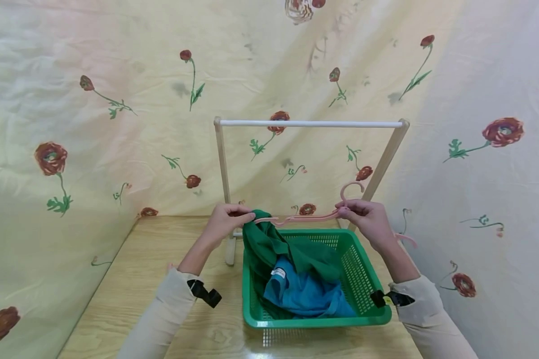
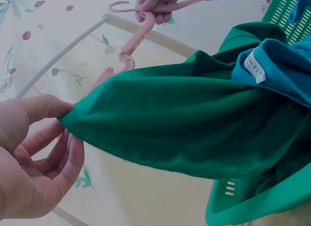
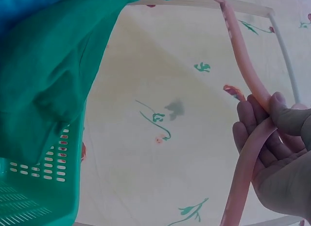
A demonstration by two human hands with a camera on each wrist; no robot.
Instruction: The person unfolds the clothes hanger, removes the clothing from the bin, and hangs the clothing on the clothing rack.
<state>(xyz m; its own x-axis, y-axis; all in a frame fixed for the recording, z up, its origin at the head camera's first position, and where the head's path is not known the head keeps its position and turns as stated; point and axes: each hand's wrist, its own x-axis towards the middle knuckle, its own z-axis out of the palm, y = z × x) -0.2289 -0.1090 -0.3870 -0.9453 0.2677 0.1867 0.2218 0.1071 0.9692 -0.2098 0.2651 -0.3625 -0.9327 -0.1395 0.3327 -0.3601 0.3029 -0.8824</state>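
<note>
My left hand (image 1: 224,224) pinches the edge of a dark green garment (image 1: 269,247) between thumb and fingertips, raising it in a peak above the basket. Its pulled-out edge shows in the left wrist view as a stretched green cloth (image 2: 160,124). A pink clothes hanger (image 1: 314,218) is held by my right hand (image 1: 366,222) just below the hook. One hanger arm reaches left to the raised cloth; in the left wrist view its tip passes behind the fabric. The other arm sticks out past my right wrist. A blue garment (image 1: 305,294) with a white label lies against the green one.
The green plastic basket (image 1: 314,323) holds both garments and stands on a wood-grain table (image 1: 161,249). Behind it rises a wooden rack with a white bar (image 1: 310,123). Flower-printed cloth (image 1: 139,129) hangs around the table. A pink bit shows beside the left sleeve.
</note>
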